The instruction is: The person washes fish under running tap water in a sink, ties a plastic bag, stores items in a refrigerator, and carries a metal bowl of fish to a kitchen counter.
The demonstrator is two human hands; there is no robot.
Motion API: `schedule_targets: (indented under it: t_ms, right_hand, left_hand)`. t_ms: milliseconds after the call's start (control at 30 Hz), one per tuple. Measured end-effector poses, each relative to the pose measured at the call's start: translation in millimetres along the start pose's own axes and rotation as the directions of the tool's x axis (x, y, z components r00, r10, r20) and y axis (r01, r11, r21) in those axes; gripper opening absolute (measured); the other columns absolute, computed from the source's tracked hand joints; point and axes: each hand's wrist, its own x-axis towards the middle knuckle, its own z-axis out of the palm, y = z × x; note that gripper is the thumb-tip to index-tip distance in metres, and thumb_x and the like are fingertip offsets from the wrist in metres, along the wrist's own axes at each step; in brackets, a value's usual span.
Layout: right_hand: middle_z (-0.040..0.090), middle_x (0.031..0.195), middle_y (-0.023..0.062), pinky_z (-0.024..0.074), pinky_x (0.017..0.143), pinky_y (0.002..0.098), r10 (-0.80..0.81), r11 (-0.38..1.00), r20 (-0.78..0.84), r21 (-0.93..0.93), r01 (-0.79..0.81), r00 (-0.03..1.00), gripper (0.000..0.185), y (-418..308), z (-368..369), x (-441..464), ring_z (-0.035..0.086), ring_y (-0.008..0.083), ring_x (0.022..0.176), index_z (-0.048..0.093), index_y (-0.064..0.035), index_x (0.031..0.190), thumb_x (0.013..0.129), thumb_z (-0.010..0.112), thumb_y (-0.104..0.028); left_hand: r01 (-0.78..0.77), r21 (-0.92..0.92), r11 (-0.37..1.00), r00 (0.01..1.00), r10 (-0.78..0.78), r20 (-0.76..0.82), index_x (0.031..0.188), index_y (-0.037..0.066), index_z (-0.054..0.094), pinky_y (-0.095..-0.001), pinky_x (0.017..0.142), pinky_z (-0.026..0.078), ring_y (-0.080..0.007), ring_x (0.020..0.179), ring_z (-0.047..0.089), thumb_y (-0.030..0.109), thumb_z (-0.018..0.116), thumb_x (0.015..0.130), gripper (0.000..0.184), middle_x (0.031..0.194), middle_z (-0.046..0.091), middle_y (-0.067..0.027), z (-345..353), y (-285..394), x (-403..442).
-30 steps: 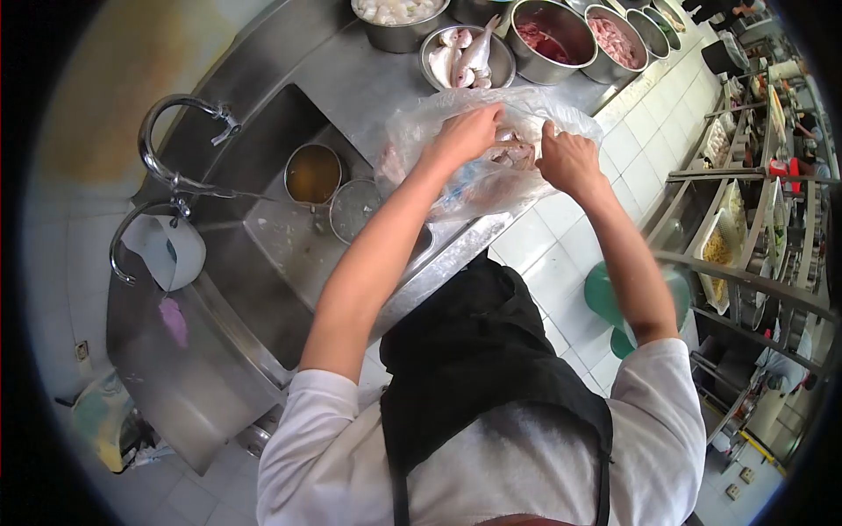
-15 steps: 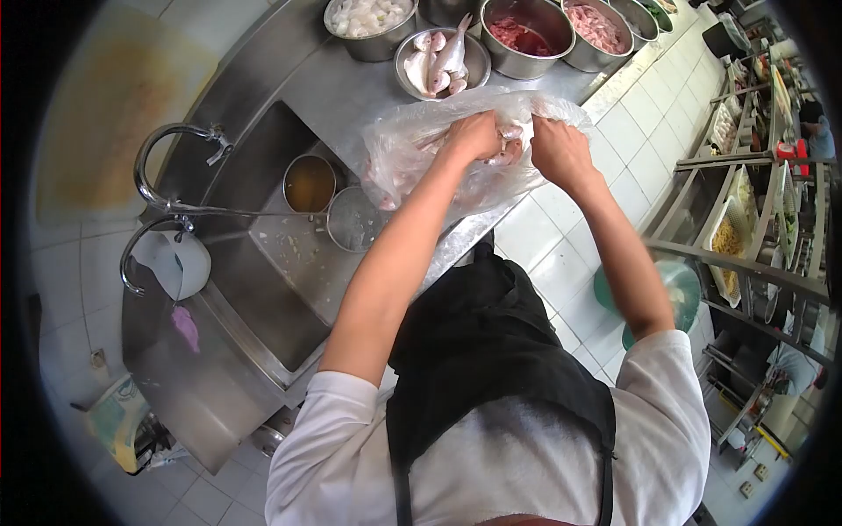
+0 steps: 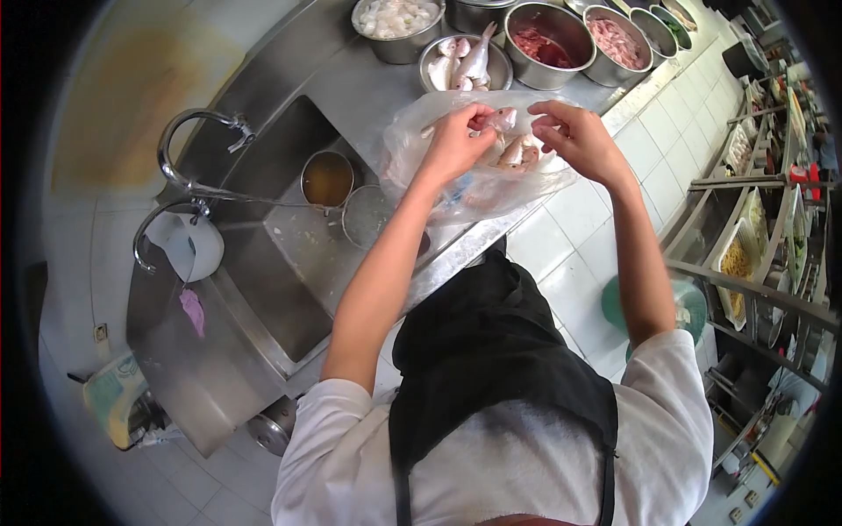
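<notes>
A clear plastic bag (image 3: 478, 206) with pinkish fish (image 3: 519, 152) in it lies on the steel counter, its mouth spread. Over its left side, my left hand (image 3: 458, 147) pinches a small fish (image 3: 501, 119), whose pink head end points right; the rest is partly hidden by my fingers. My right hand (image 3: 577, 142) hovers at the bag's right side with fingers bent and apart, holding nothing that I can see. Just behind the bag stands a steel bowl (image 3: 424, 81) of whole pale-pink fish (image 3: 474, 63).
Steel pots with white pieces (image 3: 396, 19), red meat (image 3: 542, 44) and pale pink strips (image 3: 617, 42) line the counter's back. On the left is a sink (image 3: 289, 167) with a curved faucet (image 3: 167, 145), a pot of brownish liquid (image 3: 327, 180) and a strainer (image 3: 364, 217). Shelving (image 3: 745, 280) stands at right.
My hands were gripping the bag's rim and have let it go. The left now has a small fish; the right has opened above the bag. The whole view has shifted slightly.
</notes>
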Motion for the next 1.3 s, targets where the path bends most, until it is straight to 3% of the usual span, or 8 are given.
schedule_targets:
  t_ms: [167, 333, 467, 600, 733, 833, 967, 1300]
  right_hand:
    - [0.065, 0.087, 0.0057, 0.0485, 0.069, 0.0257, -0.197, 0.979, 0.085, 0.067, 0.192, 0.977, 0.027, -40.1, 18.3, 17.0, 0.059, 0.0099, 0.076, 0.057, 0.0028, 0.11, 0.087, 0.06, -0.011]
    - [0.065, 0.087, 0.0093, 0.0498, 0.067, 0.0285, -0.268, 0.919, 0.048, 0.313, 0.24, 0.962, 0.03, -79.9, 55.5, 30.5, 0.063, 0.0147, 0.073, 0.059, -0.0005, 0.11, 0.082, 0.063, -0.01]
    - [0.064, 0.089, 0.0099, 0.0502, 0.067, 0.0289, -0.432, 0.885, 0.079, 0.231, 0.405, 0.898, 0.033, -118.1, 91.3, 43.5, 0.065, 0.0155, 0.074, 0.058, -0.0002, 0.111, 0.08, 0.065, -0.01]
    - [0.061, 0.089, 0.0041, 0.0478, 0.069, 0.0245, -0.435, 0.9, 0.261, 0.162, 0.405, 0.862, 0.03, -137.2, 155.8, 73.9, 0.055, 0.0091, 0.074, 0.059, 0.0001, 0.106, 0.079, 0.068, -0.01]
    - [0.065, 0.073, 0.0098, 0.05, 0.056, 0.0278, -0.313, 0.881, 0.376, 0.457, 0.119, 0.872, 0.028, -127.9, 249.8, 114.3, 0.064, 0.0149, 0.062, 0.058, 0.0037, 0.098, 0.075, 0.067, -0.01]
    - [0.065, 0.073, 0.0108, 0.0504, 0.054, 0.0273, -0.245, 0.898, 0.398, 0.438, 0.051, 0.884, 0.025, -134.2, 299.3, 130.0, 0.064, 0.0155, 0.061, 0.058, 0.0033, 0.098, 0.076, 0.062, -0.008]
    - [0.065, 0.073, 0.0115, 0.0508, 0.055, 0.0276, -0.217, 0.93, 0.364, 0.359, 0.078, 0.906, 0.025, -145.5, 333.6, 137.1, 0.064, 0.0159, 0.059, 0.059, 0.0033, 0.098, 0.076, 0.06, -0.007]
    - [0.065, 0.074, 0.0087, 0.0498, 0.055, 0.0277, -0.222, 0.947, 0.364, 0.302, 0.11, 0.905, 0.02, -141.8, 360.7, 137.7, 0.061, 0.0128, 0.059, 0.061, 0.0005, 0.095, 0.078, 0.059, -0.008]
  left_hand:
    - [0.235, -0.47, 0.851, 0.972, -0.207, 0.11, 0.111, 0.003, 0.057, -0.0271, 0.078, 0.047, -0.0096, 0.089, 0.056, 0.013, 0.053, 0.09, 0.023, 0.099, 0.061, -0.0011, -33.9, 25.8, -31.6]
    - [0.238, -0.452, 0.86, 0.969, -0.238, 0.058, 0.109, 0.004, 0.059, -0.0257, 0.077, 0.045, -0.0084, 0.088, 0.057, 0.017, 0.049, 0.092, 0.023, 0.097, 0.062, -0.0007, -71.3, 44.7, -60.5]
    - [0.212, -0.429, 0.878, 0.973, -0.23, 0.01, 0.109, 0.005, 0.059, -0.025, 0.074, 0.045, -0.0073, 0.087, 0.057, 0.02, 0.049, 0.093, 0.024, 0.093, 0.062, 0.0007, -112.1, 53.4, -93.5]
    - [0.255, -0.394, 0.883, 0.922, -0.345, -0.177, 0.108, 0.006, 0.06, -0.022, 0.067, 0.043, -0.0067, 0.079, 0.057, 0.022, 0.049, 0.093, 0.025, 0.087, 0.061, 0.0011, -152.2, 11.9, -125.0]
    - [0.345, -0.398, 0.85, 0.847, -0.465, -0.259, 0.107, 0.006, 0.062, -0.021, 0.065, 0.043, -0.007, 0.078, 0.057, 0.023, 0.048, 0.094, 0.025, 0.083, 0.062, 0.0005, -191.5, -38.1, -156.5]
    - [0.352, -0.432, 0.83, 0.794, -0.509, -0.332, 0.105, 0.007, 0.062, -0.024, 0.067, 0.044, -0.0084, 0.076, 0.057, 0.022, 0.049, 0.093, 0.024, 0.084, 0.062, 0.0005, -208.8, -56.9, -175.8]
    - [0.256, -0.564, 0.785, 0.753, -0.527, -0.393, 0.109, 0.006, 0.06, -0.0266, 0.07, 0.045, -0.0098, 0.08, 0.057, 0.016, 0.047, 0.091, 0.024, 0.091, 0.063, -0.0009, -226.7, -79.3, -194.6]
    - [0.113, -0.458, 0.882, 0.714, -0.393, -0.58, 0.112, 0.003, 0.053, -0.031, 0.077, 0.047, -0.0138, 0.095, 0.056, 0.004, 0.049, 0.085, 0.026, 0.104, 0.06, -0.0067, -227.2, -107.2, -219.6]
